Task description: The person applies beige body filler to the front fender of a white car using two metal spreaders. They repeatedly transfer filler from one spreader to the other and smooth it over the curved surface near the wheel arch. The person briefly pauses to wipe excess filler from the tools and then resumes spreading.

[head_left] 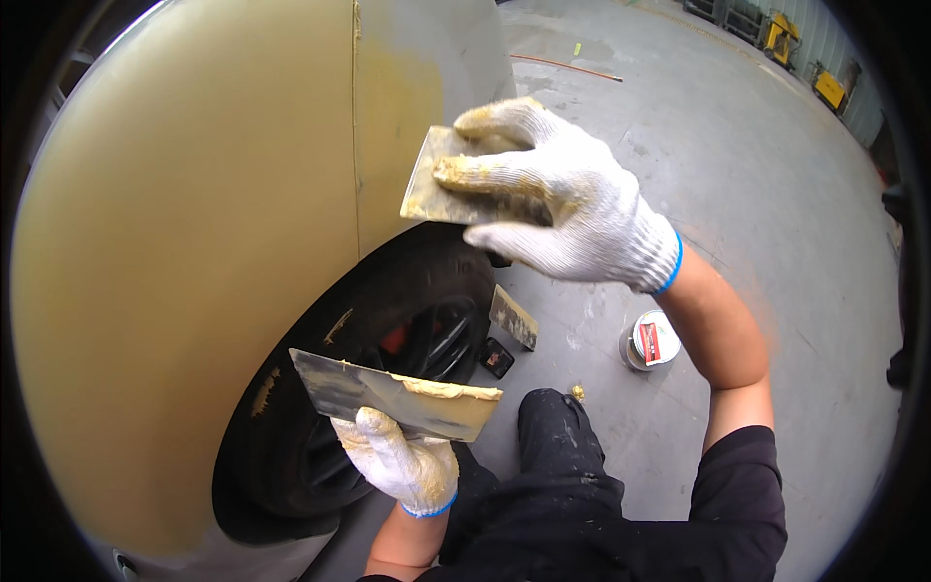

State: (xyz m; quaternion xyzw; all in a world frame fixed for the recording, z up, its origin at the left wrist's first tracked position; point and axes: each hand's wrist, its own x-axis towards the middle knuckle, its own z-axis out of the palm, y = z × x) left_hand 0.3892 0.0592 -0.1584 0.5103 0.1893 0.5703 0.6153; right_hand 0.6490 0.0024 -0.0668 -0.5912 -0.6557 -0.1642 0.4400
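So you've got a gloved hand on each of 2 flat plates right now. Your right hand (pixel 592 204) is up high with the smaller plate (pixel 422 194) in its grip: 2 fingers are spread over the face of it, the tips caked in yellowish paste, and the thumb sits down by the lower edge, though I can't tell how hard it's pressing. That plate is in front of the big curved body panel (pixel 175 252), close to the vertical seam (pixel 356 136), and I honestly can't tell if its edge touches the panel. Your left hand (pixel 412 470) is lower down, pinching the wider plate (pixel 344 388) from below, thumb up against the near face, the other fingers partly hidden. That wider plate is tilted in front of the wheel (pixel 451 339), with a thick ridge of pale yellow paste (pixel 441 390) along its top edge and a smear lower on the face. The tyre (pixel 417 267) has a couple of yellow smudges on it too. Past the wheel there's a 3rd plate (pixel 514 318) on the grey floor (pixel 766 242), with a small black box (pixel 497 358) just beside it. Your knee has a little yellow lump (pixel 579 392) near it, and the round tin (pixel 656 339) with the red label is off to the right, below your forearm.
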